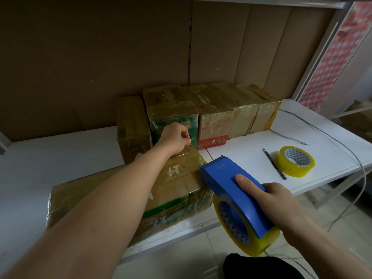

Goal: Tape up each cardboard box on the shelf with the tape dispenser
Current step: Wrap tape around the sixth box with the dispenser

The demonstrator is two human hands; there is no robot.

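Observation:
A flat cardboard box (181,178) with a white logo lies at the front of the white shelf (60,158). My left hand (175,137) reaches over its far edge with fingers curled, pinching what looks like a strip of clear tape there. My right hand (279,200) grips the blue tape dispenser (231,184), loaded with a yellowish roll, just right of that box with its toothed end pointing toward the box's far corner. Behind stand several taped boxes: a brown one (132,129), a green-fronted one (171,109), a red-printed one (215,121).
A spare roll of yellowish tape (295,161) and a thin metal tool (274,164) lie on the shelf to the right. A grey cable (330,135) runs along the shelf's right side and off its edge. Cardboard lines the back wall.

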